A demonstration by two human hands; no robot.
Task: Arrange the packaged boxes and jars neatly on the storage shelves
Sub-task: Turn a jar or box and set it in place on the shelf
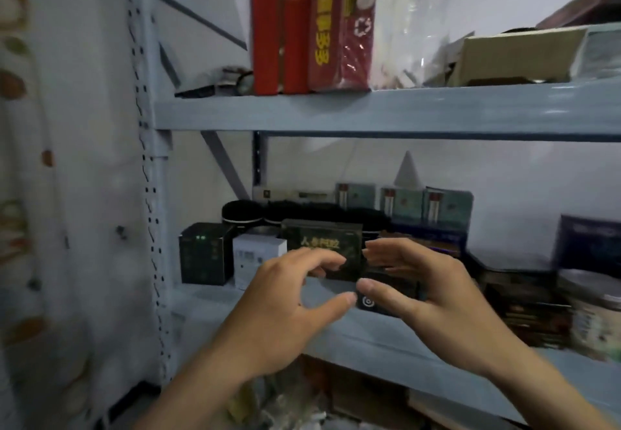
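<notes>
Dark rectangular box [322,241] with gold lettering stands on the blue-grey metal shelf [386,349]; left hand [285,308] and right hand [430,288], fingers loosely spread, hover before it, gripping nothing.

Bare shelf edge [215,298] before crowded boxes [205,255]

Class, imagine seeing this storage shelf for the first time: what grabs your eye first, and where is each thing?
Two bare hands, left hand and right hand, reach in at the centre toward a dark box with gold lettering on the middle shelf. Above, tall red boxes stand upright on the upper shelf.
</notes>
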